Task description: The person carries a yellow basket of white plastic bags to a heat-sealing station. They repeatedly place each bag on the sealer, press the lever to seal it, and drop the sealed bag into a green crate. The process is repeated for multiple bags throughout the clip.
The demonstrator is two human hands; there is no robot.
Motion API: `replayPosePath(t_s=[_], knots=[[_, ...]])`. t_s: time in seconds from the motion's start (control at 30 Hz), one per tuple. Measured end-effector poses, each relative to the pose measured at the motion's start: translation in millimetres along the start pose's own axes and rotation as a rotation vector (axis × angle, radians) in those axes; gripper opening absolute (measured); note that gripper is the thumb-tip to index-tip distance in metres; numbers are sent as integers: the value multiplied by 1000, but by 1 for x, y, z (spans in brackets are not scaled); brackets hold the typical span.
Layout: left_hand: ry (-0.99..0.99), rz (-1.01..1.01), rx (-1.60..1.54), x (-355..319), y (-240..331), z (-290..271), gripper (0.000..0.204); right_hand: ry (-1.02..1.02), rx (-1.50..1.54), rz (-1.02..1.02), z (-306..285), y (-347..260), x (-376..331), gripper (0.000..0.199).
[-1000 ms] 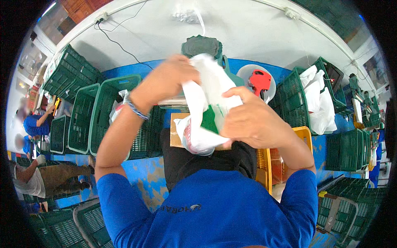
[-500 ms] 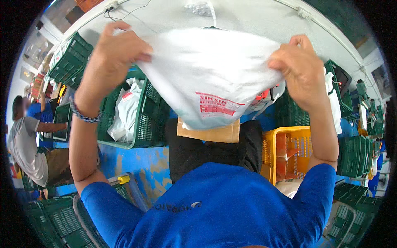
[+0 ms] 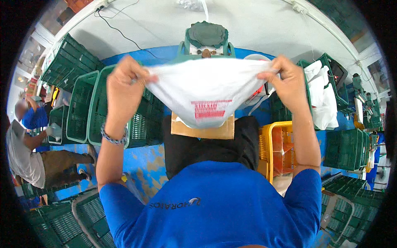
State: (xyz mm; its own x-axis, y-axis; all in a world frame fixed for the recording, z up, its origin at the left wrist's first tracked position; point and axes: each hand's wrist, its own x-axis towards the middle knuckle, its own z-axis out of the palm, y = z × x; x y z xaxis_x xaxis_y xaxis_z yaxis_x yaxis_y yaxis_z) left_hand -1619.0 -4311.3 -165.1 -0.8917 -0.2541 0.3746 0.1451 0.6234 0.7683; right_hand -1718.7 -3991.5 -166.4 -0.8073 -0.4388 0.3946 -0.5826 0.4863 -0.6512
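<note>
Pinching opposite upper corners between thumb and fingers, the left hand (image 3: 127, 82) and right hand (image 3: 290, 82) stretched a white plastic bag (image 3: 206, 84) between them; its red-printed lower part hung over brown cardboard (image 3: 202, 133), whether touching was unclear.

Left hand (image 3: 127, 80) in upper left of frame, slightly blurred, thumb and fingers pinched together, thumb tip pointing inward to right. Right hand (image 3: 290, 80) in upper right, similar pinch, thumb pointing inward to left, fingers curled above. Hands well apart, about level. Left forearm (image 3: 110, 159) nearly upright along left side; right forearm (image 3: 307, 136) rising on right side, leaning inward toward wrist. Elbows bent, spread wide, below hands.
</note>
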Motion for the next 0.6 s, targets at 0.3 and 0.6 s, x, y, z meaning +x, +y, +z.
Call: replayPosePath(t_s=[0.3,0.6], knots=[[38,-92,-283,13,-14,15,8,88,438,-2,13,19,-5,55],[86,15,-699,4,-58,41,8,135,645,496,94,63,-46,36]])
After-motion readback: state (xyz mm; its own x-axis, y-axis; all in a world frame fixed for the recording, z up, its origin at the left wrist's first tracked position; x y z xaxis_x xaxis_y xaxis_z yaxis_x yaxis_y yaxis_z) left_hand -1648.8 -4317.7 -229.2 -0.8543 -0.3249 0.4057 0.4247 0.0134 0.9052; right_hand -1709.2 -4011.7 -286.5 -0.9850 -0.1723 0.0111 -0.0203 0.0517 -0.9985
